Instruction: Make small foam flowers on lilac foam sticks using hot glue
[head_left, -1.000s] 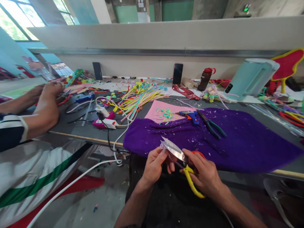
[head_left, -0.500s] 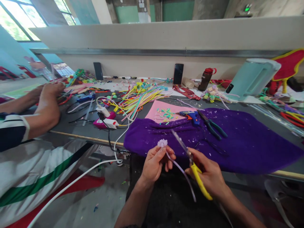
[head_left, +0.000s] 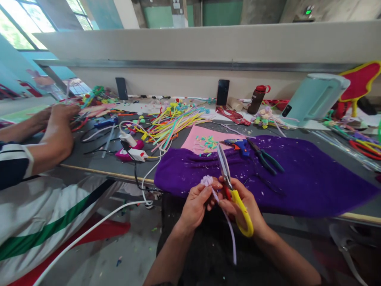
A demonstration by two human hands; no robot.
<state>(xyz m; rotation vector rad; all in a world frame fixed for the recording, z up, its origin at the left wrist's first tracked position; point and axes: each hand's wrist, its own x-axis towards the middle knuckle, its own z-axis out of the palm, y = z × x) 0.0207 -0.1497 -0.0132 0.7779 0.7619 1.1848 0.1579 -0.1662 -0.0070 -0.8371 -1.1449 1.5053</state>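
Observation:
Between the thumb and fingers of my left hand (head_left: 195,202) is a small pale lilac flower (head_left: 206,180) with ruffled petals. Its long lilac stem, which looks like a pipe cleaner (head_left: 229,228), hangs down toward my lap. My right hand (head_left: 244,202) is closed around yellow-handled scissors (head_left: 225,171), their blades pointing up and away from me. Both hands are close together, fingertips nearly meeting by the stem. Beneath and beyond them a purple cloth (head_left: 309,174) with pale scraps covers the table edge.
A glue gun (head_left: 238,145) and pliers (head_left: 264,157) lie on the cloth, beside a pink sheet (head_left: 193,139) with cut bits. Left are bundled pipe cleaners (head_left: 178,123) and a power strip (head_left: 133,153) with trailing cords. A co-worker's arms (head_left: 56,123) rest at far left.
My right hand has moved left with the scissors, up against my left hand. The scissors have turned more upright. The flower has shifted slightly right, and its stem hangs straighter.

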